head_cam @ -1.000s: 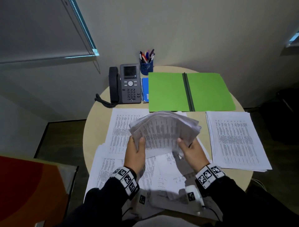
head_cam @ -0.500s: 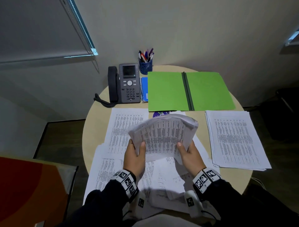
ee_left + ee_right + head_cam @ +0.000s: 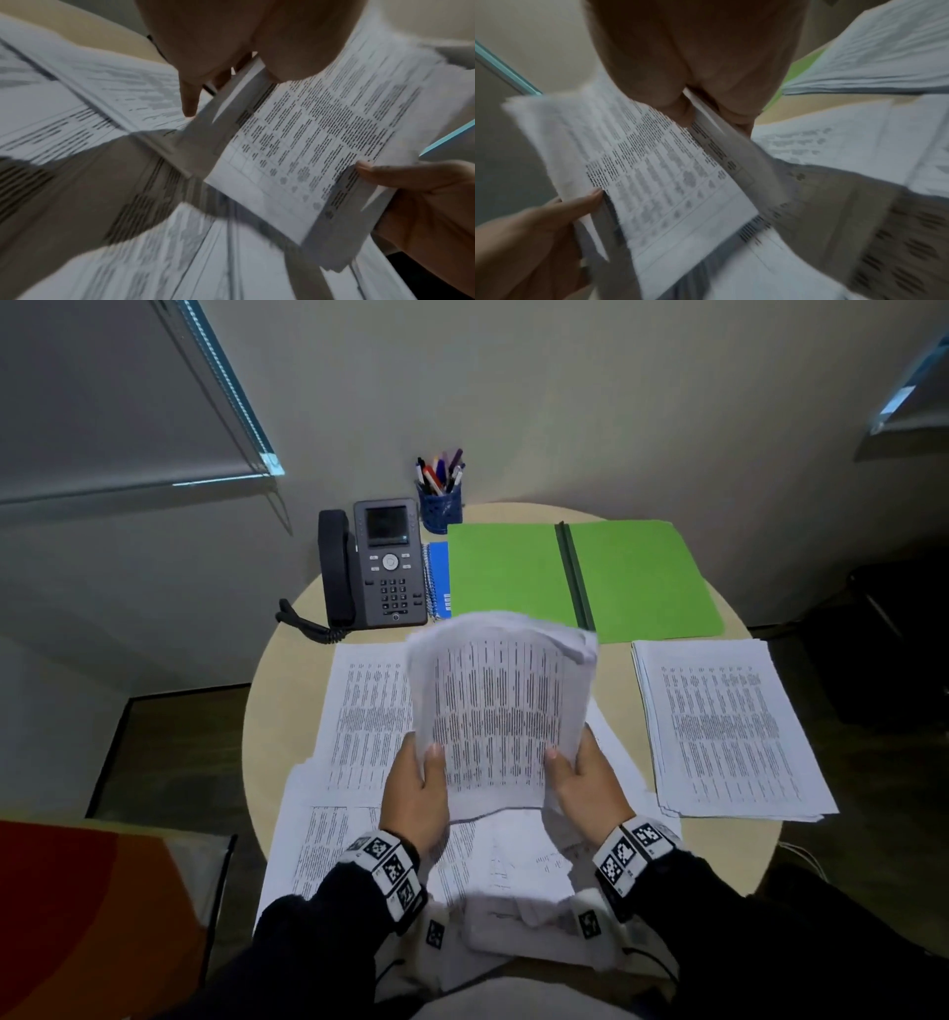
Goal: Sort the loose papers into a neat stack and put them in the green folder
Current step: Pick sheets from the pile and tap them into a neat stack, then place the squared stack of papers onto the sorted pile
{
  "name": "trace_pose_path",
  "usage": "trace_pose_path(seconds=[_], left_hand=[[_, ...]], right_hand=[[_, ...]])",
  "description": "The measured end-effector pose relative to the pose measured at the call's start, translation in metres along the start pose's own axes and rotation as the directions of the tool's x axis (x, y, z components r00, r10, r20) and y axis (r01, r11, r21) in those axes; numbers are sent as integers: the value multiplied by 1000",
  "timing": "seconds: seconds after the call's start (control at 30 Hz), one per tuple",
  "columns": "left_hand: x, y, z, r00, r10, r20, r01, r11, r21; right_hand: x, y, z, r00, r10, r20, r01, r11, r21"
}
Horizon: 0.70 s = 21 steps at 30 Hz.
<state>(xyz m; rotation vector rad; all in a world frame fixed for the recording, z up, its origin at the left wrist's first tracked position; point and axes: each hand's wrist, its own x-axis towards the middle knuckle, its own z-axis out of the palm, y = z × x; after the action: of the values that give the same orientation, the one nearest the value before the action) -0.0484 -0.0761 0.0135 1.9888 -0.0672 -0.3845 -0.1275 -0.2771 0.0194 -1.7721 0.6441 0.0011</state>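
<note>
Both hands hold a bundle of printed papers [image 3: 498, 706] upright above the round table. My left hand [image 3: 418, 780] grips its left edge with the thumb on the front sheet, and my right hand [image 3: 585, 773] grips its right edge the same way. In the left wrist view the bundle [image 3: 321, 138] sits between my left hand [image 3: 231, 60] and the right hand [image 3: 411, 192]. The right wrist view shows the same bundle [image 3: 654, 166] blurred. The green folder [image 3: 580, 577] lies open and flat at the back of the table. More loose sheets [image 3: 359, 726] lie under the hands.
A squared pile of papers [image 3: 724, 731] lies at the right. A desk phone [image 3: 375, 567], a blue notebook [image 3: 436, 577] and a pen cup [image 3: 440, 498] stand at the back left. The table [image 3: 277, 701] ends near the wall.
The bundle has been tipped from a drooping, fanned shape to nearly upright, and its sheets have drawn together. Both hands rose slightly with it.
</note>
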Motion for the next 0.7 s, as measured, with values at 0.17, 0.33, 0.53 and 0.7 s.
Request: trace_pose_path(seconds=[0.17,0.33,0.53,0.7], left_hand=[[9,15,-4,996,45,-72,-48,998,-35],[6,-2,5,994,-110,3,110,994,-10],[-2,-3,12,976,-179,121,174,983,50],[-5,5,18,929,-264,259,240,963,120]], right_hand=[[3,-11,-13,993,-97,-65,103,990,92],[5,0,-15,999,37,4,-37,997,64],[2,9,-28,968,223,113,-230,972,48],[-1,17,-41,956,278,91,-280,960,8]])
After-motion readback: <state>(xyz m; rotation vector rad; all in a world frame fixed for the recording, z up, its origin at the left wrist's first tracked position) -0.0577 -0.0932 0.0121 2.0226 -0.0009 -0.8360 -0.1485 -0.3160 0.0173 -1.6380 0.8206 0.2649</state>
